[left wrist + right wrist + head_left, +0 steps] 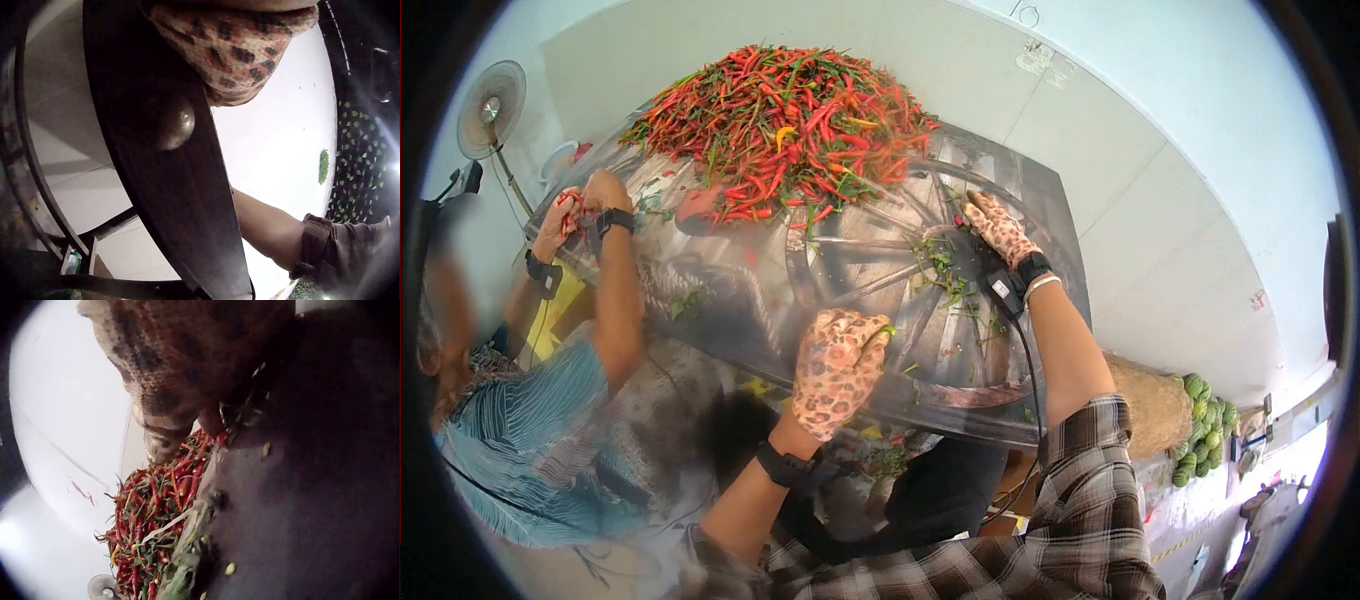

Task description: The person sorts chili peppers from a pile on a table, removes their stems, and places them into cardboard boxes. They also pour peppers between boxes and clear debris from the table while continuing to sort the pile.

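Both hands wear leopard-print gloves. The left hand is above the table's near edge with curled fingers, and a small green stem pokes out at its fingertips. On the table's right part, the right hand lies low with its fingers fairly straight. A small red piece is at its fingertips. Green scraps lie between the hands. A large heap of red chillies with green stems is farther back.
At the left, another person in a blue patterned top holds red chillies over the table. A fan stands behind that person. Green striped melons and a brown sack are at the right. A black cable hangs from the right wrist.
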Motion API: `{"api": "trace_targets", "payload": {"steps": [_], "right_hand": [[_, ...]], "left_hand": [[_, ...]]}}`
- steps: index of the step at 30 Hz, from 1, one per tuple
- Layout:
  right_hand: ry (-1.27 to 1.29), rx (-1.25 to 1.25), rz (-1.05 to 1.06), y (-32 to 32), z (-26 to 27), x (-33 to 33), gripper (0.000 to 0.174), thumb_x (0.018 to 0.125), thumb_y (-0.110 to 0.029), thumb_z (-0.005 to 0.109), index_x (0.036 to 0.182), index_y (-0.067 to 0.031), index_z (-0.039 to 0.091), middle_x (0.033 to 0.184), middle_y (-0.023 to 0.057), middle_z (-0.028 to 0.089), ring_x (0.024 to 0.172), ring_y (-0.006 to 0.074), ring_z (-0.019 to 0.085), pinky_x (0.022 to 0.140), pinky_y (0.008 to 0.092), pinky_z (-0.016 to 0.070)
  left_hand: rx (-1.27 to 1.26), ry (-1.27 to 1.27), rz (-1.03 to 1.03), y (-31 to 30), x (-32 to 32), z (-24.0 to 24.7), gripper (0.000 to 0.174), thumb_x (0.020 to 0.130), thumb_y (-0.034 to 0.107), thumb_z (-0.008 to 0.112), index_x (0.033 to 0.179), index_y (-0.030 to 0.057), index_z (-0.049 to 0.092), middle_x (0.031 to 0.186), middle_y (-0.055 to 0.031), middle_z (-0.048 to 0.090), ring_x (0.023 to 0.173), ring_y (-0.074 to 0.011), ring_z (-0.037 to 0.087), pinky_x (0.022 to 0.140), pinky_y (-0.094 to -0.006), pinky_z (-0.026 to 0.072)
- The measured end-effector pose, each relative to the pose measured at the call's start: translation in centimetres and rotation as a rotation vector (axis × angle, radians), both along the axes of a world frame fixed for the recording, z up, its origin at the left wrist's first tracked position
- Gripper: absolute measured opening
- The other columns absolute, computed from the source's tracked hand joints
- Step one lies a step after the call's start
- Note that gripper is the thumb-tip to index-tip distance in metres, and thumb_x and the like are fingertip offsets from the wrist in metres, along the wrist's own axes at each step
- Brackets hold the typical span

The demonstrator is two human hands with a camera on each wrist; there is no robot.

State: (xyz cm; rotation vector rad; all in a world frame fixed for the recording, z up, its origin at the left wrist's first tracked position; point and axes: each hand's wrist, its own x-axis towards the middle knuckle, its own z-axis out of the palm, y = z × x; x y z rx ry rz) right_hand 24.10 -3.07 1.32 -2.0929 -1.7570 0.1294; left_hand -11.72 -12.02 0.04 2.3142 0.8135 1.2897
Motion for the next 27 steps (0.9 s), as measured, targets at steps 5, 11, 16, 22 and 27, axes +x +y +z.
{"api": "trace_targets", "payload": {"steps": [5,11,16,22,27], "right_hand": [[0.066,0.008,0.328,1.1,-0.9,-1.8,0.049,0.097,-0.044,0.037,0.127,-0.0099,0.054,0.137,0.0115,0.046,0.13,0.0285,0.037,0.11,0.0359,0.026],[-0.068,0.003,0.624,-3.4,-0.1,-8.3,0.052,0.094,-0.044,0.043,0.131,-0.0086,0.049,0.139,0.0154,0.043,0.13,0.0299,0.037,0.11,0.0379,0.0261],[-0.078,-0.01,0.696,-10.2,0.6,-13.5,0.055,0.093,-0.047,0.044,0.134,-0.0097,0.046,0.14,0.0179,0.04,0.13,0.0325,0.036,0.109,0.0416,0.0253],[0.002,0.015,0.818,-16.0,0.8,-18.4,0.057,0.09,-0.044,0.051,0.133,-0.0052,0.046,0.137,0.0228,0.041,0.127,0.0371,0.038,0.108,0.0456,0.0259],[0.022,0.017,0.909,-19.7,0.9,-21.3,0.056,0.089,-0.043,0.054,0.129,-0.0042,0.049,0.138,0.0223,0.04,0.13,0.0372,0.034,0.108,0.0456,0.0264]], "left_hand": [[-0.039,-0.036,0.001,0.0,0.3,-0.6,0.018,0.082,0.007,0.06,0.098,0.0044,0.068,0.093,-0.0113,0.065,0.091,-0.0296,0.059,0.083,-0.0386,0.0453],[0.118,0.04,0.055,-0.1,-0.1,-1.0,0.019,0.085,0.009,0.056,0.099,0.0035,0.067,0.096,-0.012,0.065,0.095,-0.0295,0.057,0.086,-0.0389,0.0433],[-0.194,-0.071,0.038,-0.5,-0.2,0.0,0.02,0.085,0.011,0.056,0.097,0.0015,0.067,0.096,-0.0165,0.064,0.092,-0.032,0.057,0.084,-0.04,0.0446],[-0.432,-0.199,-0.042,-0.8,-0.9,0.7,0.022,0.09,0.013,0.055,0.106,0.0007,0.064,0.101,-0.0123,0.063,0.094,-0.0253,0.058,0.083,-0.0332,0.0449],[-0.476,-0.28,0.026,0.8,-1.6,-0.7,0.023,0.091,0.016,0.056,0.105,-0.0003,0.065,0.101,-0.0089,0.065,0.092,-0.017,0.06,0.082,-0.0288,0.0457]]}}
